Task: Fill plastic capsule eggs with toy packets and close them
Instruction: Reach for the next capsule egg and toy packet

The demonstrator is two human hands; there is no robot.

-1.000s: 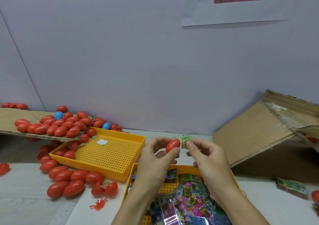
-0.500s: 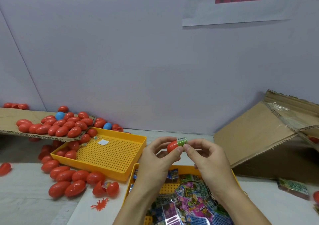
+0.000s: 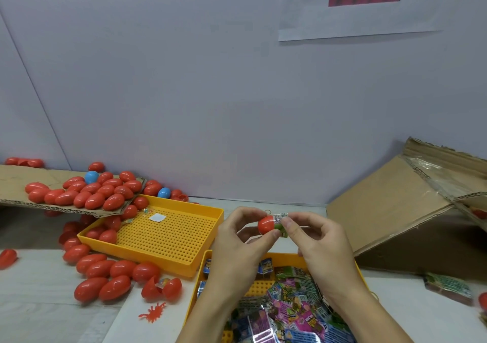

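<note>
At lower centre of the frame, left hand [image 3: 242, 240] grips a red plastic egg half [image 3: 265, 225]; right hand [image 3: 313, 240] pinches a green toy packet [image 3: 279, 222] against its mouth.

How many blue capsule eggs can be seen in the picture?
2. One blue egg lies among the red eggs on the cardboard sheet at the left. The other blue egg sits behind the yellow tray, near the wall. Others may be hidden under the pile.

1. Your way left is crowded by the yellow tray [image 3: 168, 240] and scattered red eggs [image 3: 110, 277].
2. A tilted cardboard box [image 3: 395, 205] blocks your right; bare tabletop [image 3: 400, 303] lies open before it.
</note>
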